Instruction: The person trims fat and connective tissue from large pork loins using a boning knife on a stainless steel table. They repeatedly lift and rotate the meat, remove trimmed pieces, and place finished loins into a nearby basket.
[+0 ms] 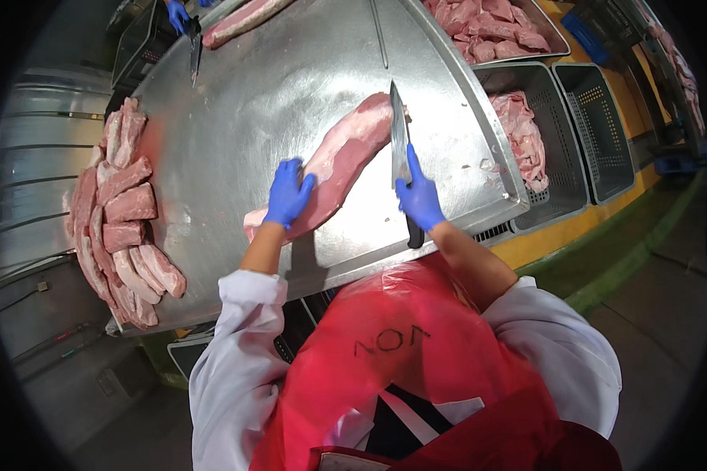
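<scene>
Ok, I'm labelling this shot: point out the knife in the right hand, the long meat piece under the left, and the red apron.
Knife (399,147): head view, on the blade.
Long meat piece (342,161): head view, on its middle.
Red apron (459,357): head view, on its front.

The scene is seen from the top of a person's own body, by the left one of two wide cameras worn on the head, and the view is pointed down and a bit ahead — over the red apron (447,361) and the white sleeves (239,353) to the metal table (228,125). The apron is seen from very near, the left hand (290,193) and right hand (421,200) are shown a little farther off, close to the middle, and the floor (671,322) is caught farther away. Straight edges are bent near the round rim — and the corners are left black.
</scene>
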Available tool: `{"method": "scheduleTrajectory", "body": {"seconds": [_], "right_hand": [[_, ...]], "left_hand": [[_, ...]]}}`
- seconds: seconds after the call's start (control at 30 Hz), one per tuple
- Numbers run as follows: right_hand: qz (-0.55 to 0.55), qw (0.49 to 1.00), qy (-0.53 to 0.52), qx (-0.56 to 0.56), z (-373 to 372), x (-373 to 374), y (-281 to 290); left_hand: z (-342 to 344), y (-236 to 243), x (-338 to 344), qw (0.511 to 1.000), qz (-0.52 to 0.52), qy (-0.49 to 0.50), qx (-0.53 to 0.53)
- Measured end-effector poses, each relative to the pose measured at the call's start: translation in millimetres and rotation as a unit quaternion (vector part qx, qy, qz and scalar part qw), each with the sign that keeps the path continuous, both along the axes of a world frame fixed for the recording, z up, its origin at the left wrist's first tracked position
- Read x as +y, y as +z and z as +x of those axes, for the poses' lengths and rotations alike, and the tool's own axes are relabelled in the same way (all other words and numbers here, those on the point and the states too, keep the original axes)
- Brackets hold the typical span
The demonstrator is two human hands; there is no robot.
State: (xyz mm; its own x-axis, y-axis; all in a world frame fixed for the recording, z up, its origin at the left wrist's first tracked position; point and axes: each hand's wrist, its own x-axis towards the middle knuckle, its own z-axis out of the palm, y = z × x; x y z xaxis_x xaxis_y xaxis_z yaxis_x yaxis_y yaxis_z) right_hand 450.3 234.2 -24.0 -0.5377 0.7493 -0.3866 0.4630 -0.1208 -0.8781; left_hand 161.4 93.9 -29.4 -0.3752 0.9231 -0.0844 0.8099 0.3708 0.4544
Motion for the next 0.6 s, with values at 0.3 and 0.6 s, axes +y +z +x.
{"method": "scheduleTrajectory", "body": {"seconds": [0.3, 0.6], "right_hand": [[-0.044, 0.995, -0.062, 0.061, -22.5, -37.5, 1.7], [0.187, 0.978, 0.076, 0.056, 91.2, -86.2, -5.7]], "left_hand": [[19.5, -6.0, 48.3, 0.994, 0.095, -0.045, 0.043], [10.0, -5.8, 70.5, 0.991, 0.093, -0.041, 0.085]]}}
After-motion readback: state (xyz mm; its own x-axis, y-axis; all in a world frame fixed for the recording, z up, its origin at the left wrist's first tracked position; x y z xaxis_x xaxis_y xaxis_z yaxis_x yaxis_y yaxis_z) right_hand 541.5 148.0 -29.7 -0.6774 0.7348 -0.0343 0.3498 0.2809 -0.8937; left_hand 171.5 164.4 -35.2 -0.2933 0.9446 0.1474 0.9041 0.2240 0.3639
